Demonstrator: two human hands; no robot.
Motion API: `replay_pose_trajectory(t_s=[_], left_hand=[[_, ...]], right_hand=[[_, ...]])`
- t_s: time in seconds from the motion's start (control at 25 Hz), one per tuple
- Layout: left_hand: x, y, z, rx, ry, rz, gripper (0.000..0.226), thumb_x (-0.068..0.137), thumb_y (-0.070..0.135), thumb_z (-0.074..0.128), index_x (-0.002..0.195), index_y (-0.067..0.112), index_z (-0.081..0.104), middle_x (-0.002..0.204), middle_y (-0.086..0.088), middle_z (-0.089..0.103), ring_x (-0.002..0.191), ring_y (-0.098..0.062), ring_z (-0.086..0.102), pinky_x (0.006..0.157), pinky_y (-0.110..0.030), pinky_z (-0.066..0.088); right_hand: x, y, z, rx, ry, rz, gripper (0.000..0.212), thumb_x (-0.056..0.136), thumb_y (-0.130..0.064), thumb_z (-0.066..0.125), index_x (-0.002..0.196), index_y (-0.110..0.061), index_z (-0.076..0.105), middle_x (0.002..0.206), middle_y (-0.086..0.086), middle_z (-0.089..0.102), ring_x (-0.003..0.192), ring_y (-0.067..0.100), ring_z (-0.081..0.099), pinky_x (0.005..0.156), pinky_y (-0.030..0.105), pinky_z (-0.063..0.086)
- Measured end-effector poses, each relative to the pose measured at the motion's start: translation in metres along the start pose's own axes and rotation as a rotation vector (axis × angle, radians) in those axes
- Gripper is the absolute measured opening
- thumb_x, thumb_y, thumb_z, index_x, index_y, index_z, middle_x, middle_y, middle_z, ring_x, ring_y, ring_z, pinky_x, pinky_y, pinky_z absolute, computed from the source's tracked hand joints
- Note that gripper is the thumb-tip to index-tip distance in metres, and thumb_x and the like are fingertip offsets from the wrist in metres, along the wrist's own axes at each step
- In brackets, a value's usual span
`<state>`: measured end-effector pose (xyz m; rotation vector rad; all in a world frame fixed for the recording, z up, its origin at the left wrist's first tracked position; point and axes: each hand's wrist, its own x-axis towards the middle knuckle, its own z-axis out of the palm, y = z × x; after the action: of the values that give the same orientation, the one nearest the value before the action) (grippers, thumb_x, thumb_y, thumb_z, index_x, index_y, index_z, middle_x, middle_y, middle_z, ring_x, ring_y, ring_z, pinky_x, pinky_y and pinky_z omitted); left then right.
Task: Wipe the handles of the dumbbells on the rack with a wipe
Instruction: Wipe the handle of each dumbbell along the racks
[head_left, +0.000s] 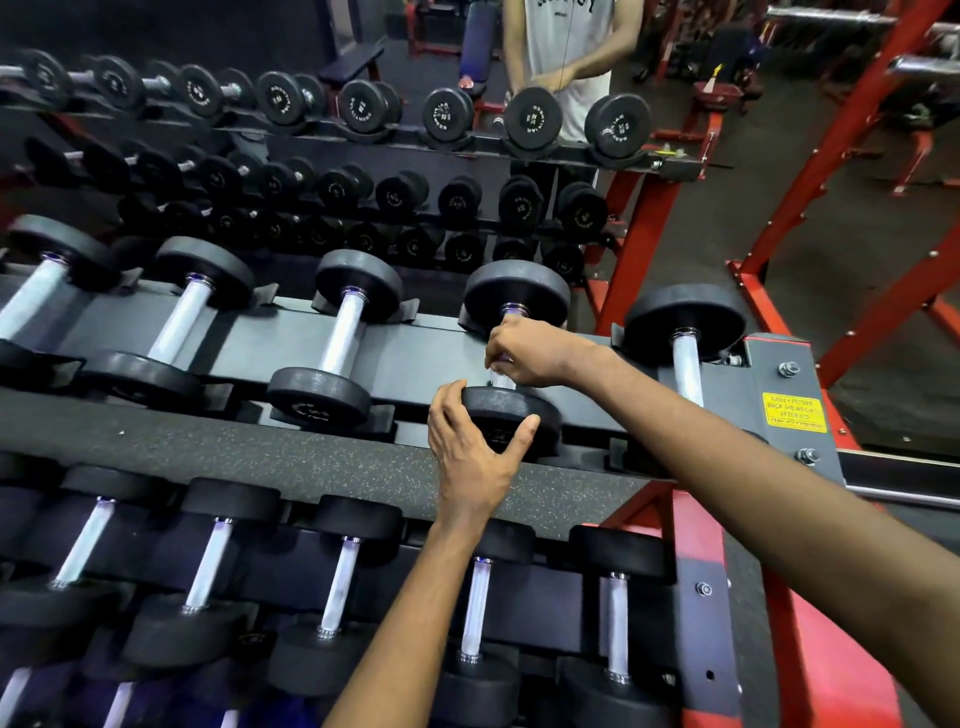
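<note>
Right now the right hand (524, 351) was curled around the handle (503, 383) of the fourth dumbbell (511, 415) along the top tier of the rack (415, 364). A whitish bit of wipe (497, 368) peeked out under its fingers, pressed against the metal; most of the wipe was hidden by the hand. The handle was mostly covered too, with only a short stretch showing just above the near head.

The left hand (467, 447) cupped that near head, thumb on its right edge and fingers curved over its left side, gripping it. The dumbbell lay in its cradle, far head (514, 291) away from the person.

Neighbouring dumbbells sat to either side, one to the left (343, 332) and one to the right (685, 322), both with bare silver handles. A lower tier (343, 587) held more dumbbells closer to the camera. A yellow sticker (794, 411) was on the rack's right end plate. Behind stood a second rack (363, 135) of smaller dumbbells on red legs, and a person in a white sleeveless top (566, 52) stood behind it.
</note>
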<state>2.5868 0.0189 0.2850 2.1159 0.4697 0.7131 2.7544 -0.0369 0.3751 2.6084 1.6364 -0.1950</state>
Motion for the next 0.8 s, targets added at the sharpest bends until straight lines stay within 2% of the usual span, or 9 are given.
replay_pose_trajectory(t_s=[0.08, 0.2, 0.28, 0.36, 0.48, 0.56, 0.64, 0.8], left_hand=[[0.0, 0.0, 0.0, 0.001, 0.004, 0.001, 0.091, 0.081, 0.071, 0.064, 0.143, 0.012, 0.034, 0.14, -0.007, 0.036, 0.131, -0.025, 0.038, 0.115, -0.042, 0.031], [0.0, 0.0, 0.0, 0.0, 0.001, -0.008, 0.091, 0.081, 0.072, 0.063, 0.143, 0.012, 0.034, 0.14, -0.007, 0.037, 0.132, -0.026, 0.039, 0.115, -0.042, 0.03], [0.0, 0.001, 0.0, -0.002, 0.0, -0.007, 0.091, 0.081, 0.073, 0.062, 0.143, 0.012, 0.034, 0.141, -0.007, 0.036, 0.132, -0.026, 0.039, 0.115, -0.043, 0.032], [0.0, 0.001, -0.001, 0.001, 0.0, -0.007, 0.091, 0.081, 0.073, 0.062, 0.143, 0.013, 0.034, 0.141, -0.007, 0.036, 0.132, -0.026, 0.039, 0.114, -0.044, 0.033], [0.001, 0.005, -0.003, -0.045, -0.019, -0.044, 0.089, 0.078, 0.074, 0.062, 0.14, 0.016, 0.036, 0.139, -0.005, 0.037, 0.13, -0.024, 0.04, 0.113, -0.043, 0.033], [0.006, 0.009, -0.005, -0.083, -0.017, -0.102, 0.087, 0.076, 0.077, 0.062, 0.135, 0.017, 0.039, 0.134, -0.003, 0.039, 0.126, -0.024, 0.042, 0.111, -0.046, 0.037], [0.008, 0.011, -0.005, -0.09, -0.007, -0.131, 0.087, 0.073, 0.08, 0.061, 0.131, 0.018, 0.041, 0.13, -0.001, 0.04, 0.124, -0.024, 0.044, 0.108, -0.047, 0.04], [0.007, 0.012, -0.002, -0.077, 0.009, -0.138, 0.084, 0.074, 0.078, 0.062, 0.13, 0.018, 0.041, 0.129, 0.001, 0.04, 0.123, -0.023, 0.044, 0.106, -0.047, 0.042]], right_hand=[[0.002, 0.0, -0.002, -0.021, -0.03, -0.008, 0.024, 0.09, -0.018, 0.056, 0.104, -0.015, 0.076, 0.105, 0.003, 0.072, 0.11, 0.025, 0.056, 0.085, 0.036, 0.05], [0.003, -0.004, -0.005, -0.014, -0.034, 0.024, 0.023, 0.089, -0.017, 0.056, 0.102, -0.015, 0.076, 0.104, 0.004, 0.072, 0.109, 0.026, 0.057, 0.085, 0.04, 0.052], [0.005, -0.003, -0.006, -0.026, -0.067, 0.012, 0.021, 0.087, -0.017, 0.058, 0.099, -0.015, 0.076, 0.1, 0.004, 0.073, 0.104, 0.027, 0.06, 0.084, 0.038, 0.052], [0.009, 0.002, -0.005, -0.019, 0.024, 0.081, 0.02, 0.088, -0.016, 0.057, 0.093, -0.011, 0.076, 0.098, 0.008, 0.071, 0.102, 0.03, 0.058, 0.079, 0.039, 0.051], [0.012, 0.01, 0.006, 0.02, 0.168, 0.17, 0.021, 0.09, -0.019, 0.056, 0.095, -0.013, 0.076, 0.103, 0.006, 0.065, 0.104, 0.028, 0.053, 0.085, 0.044, 0.05], [0.015, 0.014, 0.012, 0.03, 0.179, 0.156, 0.02, 0.09, -0.02, 0.056, 0.094, -0.015, 0.076, 0.102, 0.004, 0.065, 0.102, 0.026, 0.055, 0.092, 0.04, 0.044], [0.016, 0.015, 0.013, 0.06, 0.177, 0.164, 0.02, 0.089, -0.021, 0.057, 0.092, -0.018, 0.076, 0.102, 0.003, 0.065, 0.101, 0.026, 0.055, 0.093, 0.04, 0.044], [0.009, 0.017, 0.019, 0.151, 0.371, 0.29, 0.023, 0.096, -0.02, 0.055, 0.105, -0.01, 0.073, 0.113, 0.009, 0.058, 0.106, 0.026, 0.052, 0.087, 0.036, 0.045]])
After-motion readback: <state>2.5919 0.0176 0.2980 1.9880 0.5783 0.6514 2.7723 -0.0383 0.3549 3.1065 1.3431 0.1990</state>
